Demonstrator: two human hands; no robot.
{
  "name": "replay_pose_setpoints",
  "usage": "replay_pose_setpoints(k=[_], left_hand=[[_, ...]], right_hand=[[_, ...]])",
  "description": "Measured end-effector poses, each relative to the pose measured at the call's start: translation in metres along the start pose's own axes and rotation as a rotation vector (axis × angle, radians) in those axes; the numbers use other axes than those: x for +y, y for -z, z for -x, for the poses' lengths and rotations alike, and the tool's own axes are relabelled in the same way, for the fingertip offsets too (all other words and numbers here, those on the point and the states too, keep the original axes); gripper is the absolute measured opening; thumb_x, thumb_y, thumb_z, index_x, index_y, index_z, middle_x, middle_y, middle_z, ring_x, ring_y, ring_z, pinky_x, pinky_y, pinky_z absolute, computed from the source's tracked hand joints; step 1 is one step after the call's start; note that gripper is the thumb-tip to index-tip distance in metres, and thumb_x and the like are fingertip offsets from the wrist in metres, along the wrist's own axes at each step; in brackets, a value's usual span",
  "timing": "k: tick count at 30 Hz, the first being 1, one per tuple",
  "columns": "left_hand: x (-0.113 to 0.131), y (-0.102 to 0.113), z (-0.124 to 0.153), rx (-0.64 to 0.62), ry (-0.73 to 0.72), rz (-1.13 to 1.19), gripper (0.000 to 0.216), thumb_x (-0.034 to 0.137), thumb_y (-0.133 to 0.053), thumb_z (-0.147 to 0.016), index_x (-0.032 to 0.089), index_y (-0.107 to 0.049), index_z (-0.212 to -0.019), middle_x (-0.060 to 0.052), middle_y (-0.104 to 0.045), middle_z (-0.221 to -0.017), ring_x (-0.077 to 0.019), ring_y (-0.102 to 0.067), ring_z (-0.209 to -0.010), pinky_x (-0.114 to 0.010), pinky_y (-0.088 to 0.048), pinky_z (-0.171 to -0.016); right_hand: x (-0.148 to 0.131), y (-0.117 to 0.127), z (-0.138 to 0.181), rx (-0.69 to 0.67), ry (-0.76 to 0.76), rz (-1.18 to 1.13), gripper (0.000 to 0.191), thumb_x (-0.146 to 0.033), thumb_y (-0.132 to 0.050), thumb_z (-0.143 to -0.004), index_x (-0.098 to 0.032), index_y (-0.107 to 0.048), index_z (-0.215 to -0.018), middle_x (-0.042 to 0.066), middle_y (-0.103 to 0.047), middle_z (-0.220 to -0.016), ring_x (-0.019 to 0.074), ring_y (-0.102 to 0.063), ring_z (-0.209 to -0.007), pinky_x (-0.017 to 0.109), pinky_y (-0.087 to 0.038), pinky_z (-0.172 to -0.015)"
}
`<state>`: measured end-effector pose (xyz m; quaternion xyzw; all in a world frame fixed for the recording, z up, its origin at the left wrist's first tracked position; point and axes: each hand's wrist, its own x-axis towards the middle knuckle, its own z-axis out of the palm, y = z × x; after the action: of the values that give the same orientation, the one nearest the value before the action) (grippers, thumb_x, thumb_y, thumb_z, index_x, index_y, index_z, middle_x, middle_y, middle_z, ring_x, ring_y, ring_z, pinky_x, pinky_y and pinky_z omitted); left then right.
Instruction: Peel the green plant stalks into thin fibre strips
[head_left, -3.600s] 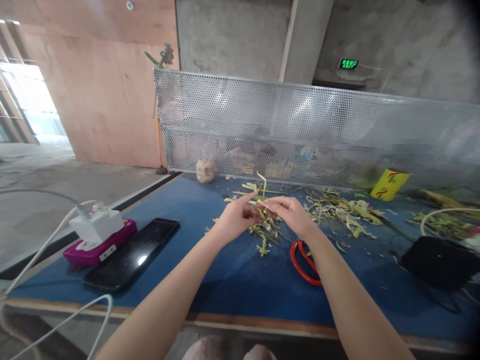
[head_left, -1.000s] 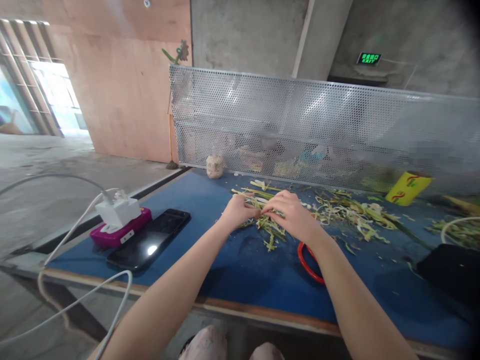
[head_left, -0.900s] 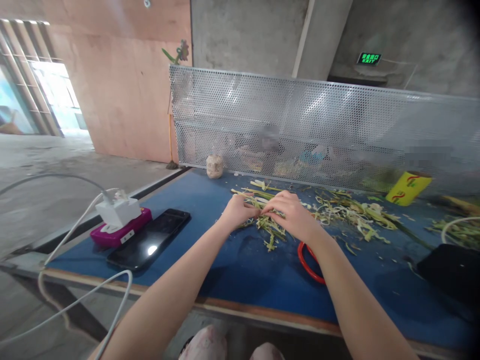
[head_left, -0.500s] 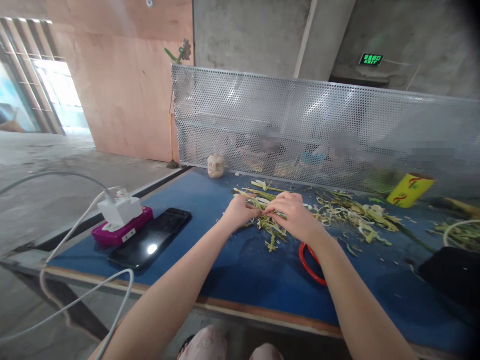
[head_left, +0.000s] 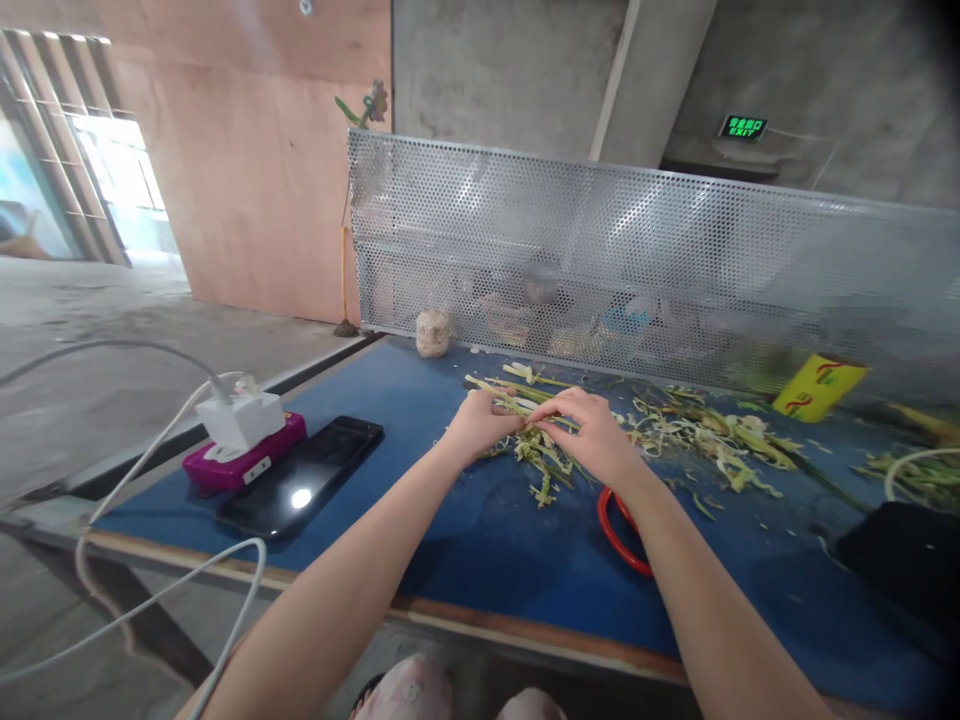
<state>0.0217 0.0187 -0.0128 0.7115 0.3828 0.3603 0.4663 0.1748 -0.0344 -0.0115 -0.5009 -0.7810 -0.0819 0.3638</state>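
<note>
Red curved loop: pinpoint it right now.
In the head view, the red curved loop lies right of centre on the blue tabletop, partly hidden by the bare right forearm, on the near side of the pale-green plant scraps.

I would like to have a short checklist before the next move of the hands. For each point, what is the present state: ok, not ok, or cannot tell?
1. Left hand and right hand together at the scraps: ok, fingertips meet over them.
2. Something firmly pinched between the fingertips: cannot tell, too small and partly hidden.
3. Red handle in full view: not ok, the right arm hides part.
4. Phone apart from the scraps: ok, it lies off to the left.
5. Cable kept off the table's front edge: not ok, a white loop crosses it.
</note>
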Motion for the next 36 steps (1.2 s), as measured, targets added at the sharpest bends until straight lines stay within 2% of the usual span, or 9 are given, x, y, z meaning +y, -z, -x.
replay_pose_setpoints(k=[3, 8, 11, 14, 19, 23, 26, 28, 36], left_hand=[[0.003, 0.000, 0.001, 0.002, 0.045, 0.063, 0.050, 0.014, -0.056, -0.059, 0.006, -0.053, -0.109, 0.011, -0.035, -0.037, -0.0042, -0.025, -0.037, -0.017, -0.019, -0.039], [0.000, -0.001, -0.002, 0.035, 0.100, 0.186, 0.053, 0.016, -0.059, -0.059, 0.008, -0.051, -0.110, 0.007, -0.047, -0.045, -0.0060, -0.038, -0.042, -0.017, -0.025, -0.041], [-0.003, -0.002, -0.004, 0.056, 0.127, 0.238, 0.052, 0.019, -0.062, -0.058, 0.009, -0.052, -0.108, 0.005, -0.049, -0.049, -0.0073, -0.042, -0.046, -0.017, -0.026, -0.040], [-0.003, -0.001, -0.005, 0.090, 0.157, 0.277, 0.051, 0.020, -0.064, -0.058, 0.009, -0.053, -0.106, 0.003, -0.051, -0.052, -0.0083, -0.046, -0.049, -0.017, -0.028, -0.040], [-0.003, -0.001, -0.006, 0.147, 0.196, 0.352, 0.043, 0.017, -0.065, -0.058, 0.011, -0.056, -0.099, 0.001, -0.054, -0.056, -0.0077, -0.048, -0.051, -0.016, -0.027, -0.040], [-0.003, -0.003, -0.005, 0.110, 0.230, 0.457, 0.028, 0.018, -0.064, -0.062, 0.014, -0.057, -0.089, 0.002, -0.053, -0.060, -0.0065, -0.050, -0.053, -0.015, -0.030, -0.041], [-0.001, -0.003, -0.004, 0.051, 0.263, 0.553, 0.013, 0.021, -0.062, -0.066, 0.012, -0.055, -0.073, 0.002, -0.050, -0.056, -0.0056, -0.050, -0.050, -0.016, -0.033, -0.042], [0.000, -0.003, -0.003, 0.018, 0.285, 0.597, 0.011, 0.020, -0.061, -0.068, 0.013, -0.053, -0.067, 0.003, -0.049, -0.053, -0.0054, -0.049, -0.047, -0.016, -0.034, -0.042], [0.006, -0.001, -0.002, -0.017, 0.297, 0.643, 0.003, 0.016, -0.058, -0.072, 0.014, -0.056, -0.071, 0.001, -0.056, -0.053, -0.0066, -0.054, -0.045, -0.013, -0.037, -0.038]], right_hand=[[-0.001, -0.002, -0.001, 0.019, -0.034, -0.007, 0.007, -0.021, -0.057, -0.075, -0.025, -0.063, -0.074, 0.001, -0.064, -0.079, 0.0203, -0.055, -0.084, 0.041, -0.031, -0.081], [0.000, -0.007, -0.002, 0.089, 0.046, -0.057, 0.009, -0.021, -0.053, -0.077, -0.022, -0.061, -0.074, 0.005, -0.059, -0.084, 0.0192, -0.055, -0.084, 0.038, -0.040, -0.078], [-0.002, -0.010, -0.002, 0.127, 0.105, -0.045, 0.014, -0.019, -0.049, -0.079, -0.020, -0.058, -0.089, 0.007, -0.056, -0.091, 0.0185, -0.055, -0.089, 0.036, -0.044, -0.080], [-0.004, -0.012, 0.001, 0.155, 0.152, 0.043, 0.027, -0.020, -0.046, -0.081, -0.021, -0.051, -0.107, 0.009, -0.056, -0.102, 0.0202, -0.052, -0.100, 0.039, -0.043, -0.087], [-0.006, -0.013, 0.003, 0.101, 0.255, 0.181, 0.035, -0.022, -0.042, -0.083, -0.019, -0.046, -0.118, 0.008, -0.057, -0.112, 0.0206, -0.050, -0.105, 0.040, -0.042, -0.091], [-0.008, -0.012, 0.003, 0.005, 0.333, 0.262, 0.043, -0.023, -0.044, -0.082, -0.013, -0.042, -0.123, 0.008, -0.054, -0.118, 0.0209, -0.044, -0.112, 0.038, -0.038, -0.096], [-0.008, -0.011, 0.002, -0.058, 0.376, 0.304, 0.048, -0.022, -0.045, -0.081, -0.011, -0.038, -0.127, 0.009, -0.050, -0.123, 0.0213, -0.040, -0.115, 0.038, -0.037, -0.097], [-0.006, -0.010, 0.002, -0.085, 0.398, 0.330, 0.050, -0.023, -0.046, -0.080, -0.010, -0.036, -0.128, 0.009, -0.047, -0.126, 0.0222, -0.040, -0.115, 0.039, -0.036, -0.097], [-0.009, -0.010, -0.001, -0.022, 0.359, 0.370, 0.037, -0.020, -0.038, -0.086, -0.015, -0.045, -0.122, 0.009, -0.054, -0.119, 0.0214, -0.045, -0.108, 0.039, -0.038, -0.092]])
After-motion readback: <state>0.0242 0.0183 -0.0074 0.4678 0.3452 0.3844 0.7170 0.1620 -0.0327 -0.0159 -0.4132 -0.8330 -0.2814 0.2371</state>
